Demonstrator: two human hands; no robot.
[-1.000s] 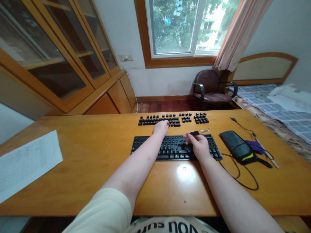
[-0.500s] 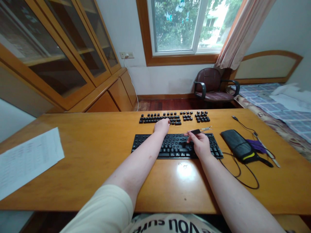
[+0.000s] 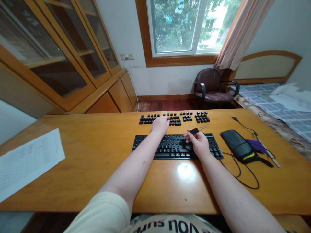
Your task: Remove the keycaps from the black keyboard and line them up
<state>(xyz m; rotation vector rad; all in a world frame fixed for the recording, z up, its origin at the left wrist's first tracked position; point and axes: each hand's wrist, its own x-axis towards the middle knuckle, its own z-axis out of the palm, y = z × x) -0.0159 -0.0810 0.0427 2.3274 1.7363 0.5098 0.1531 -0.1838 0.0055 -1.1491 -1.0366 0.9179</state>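
Note:
A black keyboard [image 3: 173,146] lies on the wooden desk, with many bare key stems in its upper rows and keycaps along its lower edge. Behind it, loose black keycaps [image 3: 176,120] are laid out in keyboard-like rows. My left hand [image 3: 160,125] reaches over the keyboard to these rows, its fingers pinched together at the keycaps. Whatever is between those fingertips is hidden. Above the keyboard's right half, my right hand [image 3: 201,145] is closed on a keycap puller [image 3: 194,131] with a black handle and thin wire prongs pointing away to the right.
A dark grey pouch [image 3: 235,145], a purple cloth [image 3: 257,146] and a looping USB cable [image 3: 252,181] lie to the right. Printed sheets [image 3: 31,161] rest at the left. Beyond the desk are an office chair [image 3: 211,84] and a bed [image 3: 264,90].
My left hand has shifted slightly left along the keycap rows. The keycap puller has turned a little in my right hand, its prongs now tilted further upward.

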